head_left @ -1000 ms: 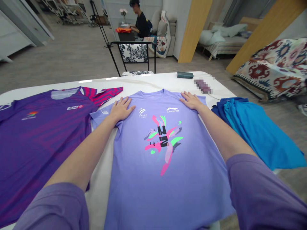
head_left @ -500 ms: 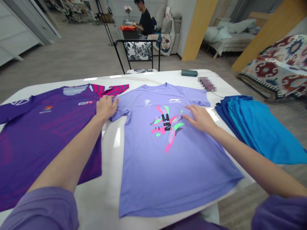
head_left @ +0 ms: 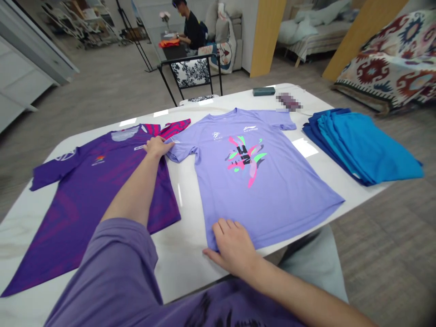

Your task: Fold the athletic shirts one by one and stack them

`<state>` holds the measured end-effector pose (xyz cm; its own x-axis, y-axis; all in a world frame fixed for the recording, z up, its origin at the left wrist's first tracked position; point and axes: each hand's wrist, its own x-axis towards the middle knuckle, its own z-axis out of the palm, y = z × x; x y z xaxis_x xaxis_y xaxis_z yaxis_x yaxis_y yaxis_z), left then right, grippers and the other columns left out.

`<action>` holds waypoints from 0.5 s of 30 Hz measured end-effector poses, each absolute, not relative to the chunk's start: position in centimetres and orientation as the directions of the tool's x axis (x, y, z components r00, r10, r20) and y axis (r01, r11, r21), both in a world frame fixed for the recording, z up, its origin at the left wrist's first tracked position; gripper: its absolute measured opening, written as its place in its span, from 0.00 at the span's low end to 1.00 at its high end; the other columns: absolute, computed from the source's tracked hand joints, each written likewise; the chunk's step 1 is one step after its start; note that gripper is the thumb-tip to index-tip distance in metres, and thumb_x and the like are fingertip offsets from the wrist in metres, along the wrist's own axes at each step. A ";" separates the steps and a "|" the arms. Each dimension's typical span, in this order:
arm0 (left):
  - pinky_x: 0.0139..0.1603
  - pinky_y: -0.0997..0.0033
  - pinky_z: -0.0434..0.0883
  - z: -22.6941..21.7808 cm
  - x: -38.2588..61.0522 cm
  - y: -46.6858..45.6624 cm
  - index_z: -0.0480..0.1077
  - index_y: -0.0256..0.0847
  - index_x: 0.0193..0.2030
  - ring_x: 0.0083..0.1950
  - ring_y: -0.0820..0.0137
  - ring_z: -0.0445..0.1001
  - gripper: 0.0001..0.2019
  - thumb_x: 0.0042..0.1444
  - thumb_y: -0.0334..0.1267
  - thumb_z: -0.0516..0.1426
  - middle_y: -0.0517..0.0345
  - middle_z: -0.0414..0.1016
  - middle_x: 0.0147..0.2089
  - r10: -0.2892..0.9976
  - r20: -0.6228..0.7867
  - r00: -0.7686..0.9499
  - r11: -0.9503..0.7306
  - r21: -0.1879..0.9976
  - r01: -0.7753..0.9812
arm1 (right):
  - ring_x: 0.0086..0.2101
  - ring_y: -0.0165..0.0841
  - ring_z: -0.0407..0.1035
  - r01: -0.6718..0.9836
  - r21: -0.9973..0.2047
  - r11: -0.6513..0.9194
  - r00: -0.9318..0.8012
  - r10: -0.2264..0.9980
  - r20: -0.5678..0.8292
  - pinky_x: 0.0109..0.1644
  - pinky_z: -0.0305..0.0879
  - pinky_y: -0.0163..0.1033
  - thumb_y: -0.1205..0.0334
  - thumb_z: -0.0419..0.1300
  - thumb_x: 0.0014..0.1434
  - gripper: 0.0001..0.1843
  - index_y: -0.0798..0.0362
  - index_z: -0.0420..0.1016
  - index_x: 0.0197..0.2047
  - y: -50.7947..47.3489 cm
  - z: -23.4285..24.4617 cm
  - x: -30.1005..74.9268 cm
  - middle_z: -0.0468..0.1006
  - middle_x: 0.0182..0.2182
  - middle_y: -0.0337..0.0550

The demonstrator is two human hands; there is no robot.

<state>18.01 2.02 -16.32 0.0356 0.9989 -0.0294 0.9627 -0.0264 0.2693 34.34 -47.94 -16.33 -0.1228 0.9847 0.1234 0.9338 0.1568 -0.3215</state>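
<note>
A: Edges and room?
B: Purple shirt (head_left: 91, 200); bare strip of table (head_left: 190, 229); lavender shirt (head_left: 272, 181), its hem (head_left: 299, 221) just beside the near edge; blue garments (head_left: 371, 145).
A: Lettering?
B: "LI-NING" (head_left: 250, 129), on the lavender shirt.
A: Hands?
B: Left hand (head_left: 157, 146) at the lavender sleeve (head_left: 186, 144), grip hidden, cannot tell; right hand (head_left: 234, 245) spread on the hem's left end.

The lavender T-shirt (head_left: 265, 190) reads "LI-NING" on its chest.

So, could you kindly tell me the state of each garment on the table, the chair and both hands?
Lavender T-shirt, spread front up, one sleeve rumpled
Dark purple shirt, spread front up
Blue clothes, folded in a pile
Chair, upright
Left hand, at the T-shirt's sleeve, grip unclear
Right hand, on the T-shirt's hem, thumb apart
</note>
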 end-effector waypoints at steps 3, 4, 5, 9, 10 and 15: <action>0.79 0.33 0.61 -16.7 17.2 2.9 0.78 0.42 0.55 0.68 0.45 0.73 0.21 0.62 0.53 0.67 0.43 0.82 0.63 0.998 0.035 0.059 -0.066 0.296 0.953 | 0.39 0.49 0.81 0.957 -0.254 0.142 -0.124 0.988 0.089 0.39 0.76 0.54 0.36 0.73 0.64 0.21 0.43 0.81 0.45 -48.2 -16.3 33.9 0.86 0.41 0.47; 0.78 0.38 0.63 -16.8 16.9 3.0 0.78 0.42 0.55 0.65 0.48 0.75 0.20 0.63 0.51 0.67 0.46 0.83 0.60 0.996 0.057 0.062 -0.077 0.316 0.946 | 0.39 0.49 0.81 0.956 -0.248 0.155 -0.140 0.987 0.076 0.39 0.75 0.54 0.40 0.73 0.64 0.17 0.43 0.81 0.45 -48.4 -16.2 33.9 0.86 0.41 0.48; 0.76 0.43 0.66 -16.9 16.7 3.2 0.78 0.42 0.54 0.62 0.51 0.76 0.19 0.63 0.51 0.67 0.47 0.83 0.58 0.997 0.061 0.054 -0.072 0.338 0.938 | 0.39 0.48 0.81 0.954 -0.246 0.171 -0.161 0.985 0.063 0.38 0.74 0.53 0.45 0.72 0.65 0.13 0.43 0.81 0.44 -48.6 -16.0 33.8 0.86 0.41 0.47; 0.60 0.61 0.75 -17.0 16.4 3.4 0.78 0.41 0.44 0.50 0.57 0.79 0.19 0.59 0.55 0.70 0.53 0.82 0.43 0.996 -0.082 0.029 0.003 0.362 0.932 | 0.39 0.46 0.81 0.938 -0.261 0.227 -0.221 0.974 0.055 0.37 0.71 0.51 0.53 0.70 0.66 0.07 0.43 0.81 0.45 -48.9 -15.7 33.6 0.86 0.42 0.46; 0.58 0.62 0.75 -17.0 16.4 3.4 0.78 0.41 0.42 0.49 0.58 0.79 0.19 0.59 0.55 0.70 0.54 0.81 0.40 0.994 -0.102 0.035 0.004 0.358 0.934 | 0.39 0.45 0.81 0.936 -0.265 0.233 -0.223 0.973 0.067 0.37 0.71 0.51 0.52 0.70 0.67 0.08 0.43 0.81 0.47 -48.9 -15.7 33.5 0.86 0.42 0.45; 0.54 0.63 0.76 -16.5 17.2 3.1 0.76 0.37 0.48 0.44 0.64 0.75 0.15 0.69 0.48 0.63 0.58 0.77 0.39 1.000 0.012 0.018 -0.022 0.467 0.884 | 0.36 0.40 0.80 0.917 -0.260 0.301 -0.278 0.953 0.122 0.35 0.68 0.48 0.60 0.69 0.70 0.06 0.41 0.81 0.50 -48.7 -16.1 33.6 0.85 0.41 0.40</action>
